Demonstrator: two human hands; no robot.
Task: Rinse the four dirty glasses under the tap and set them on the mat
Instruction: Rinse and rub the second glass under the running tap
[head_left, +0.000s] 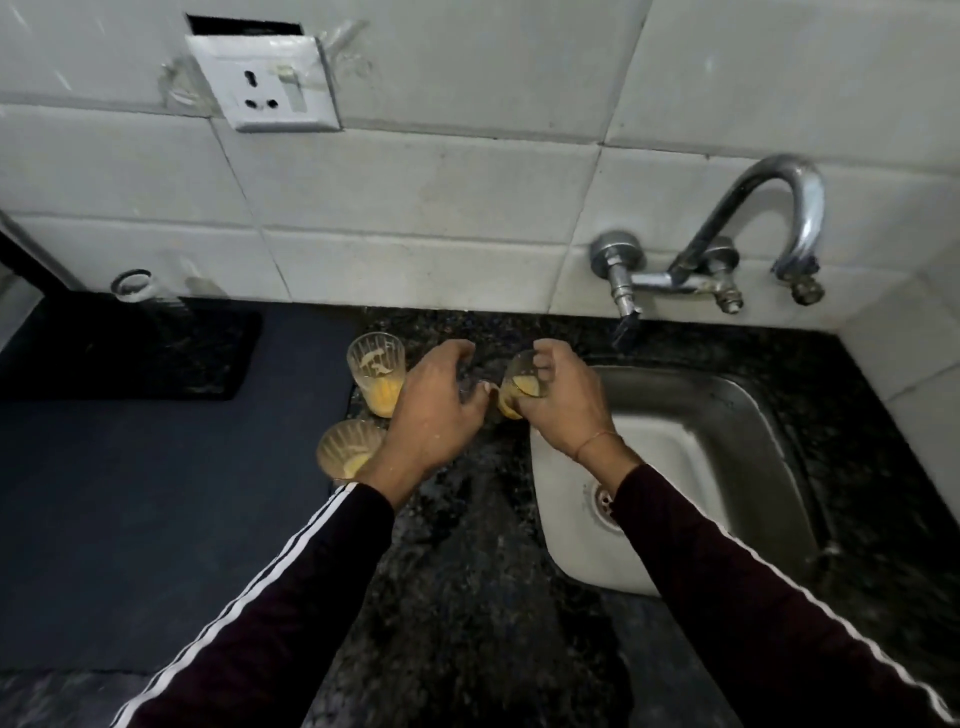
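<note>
Two ribbed glasses with yellow dregs stand on the dark granite counter by the mat's right edge, one farther back (376, 379) and one nearer (349, 452). My left hand (434, 415) curls down over a third glass (470, 385), which is mostly hidden under the fingers. Beside the sink's left rim, my right hand (558, 400) grips a fourth glass (521, 385) with yellow residue. The dark blue mat (156, 493) lies flat on the left. A curved metal tap (779, 218) juts from the tiled wall above the steel sink (727, 415). No water runs.
A black pad (130, 353) lies at the mat's back left, with a small clear jar (134, 286) behind it against the wall. A white socket plate (265, 83) sits on the tiles. The sink drain (605, 501) is partly behind my right sleeve.
</note>
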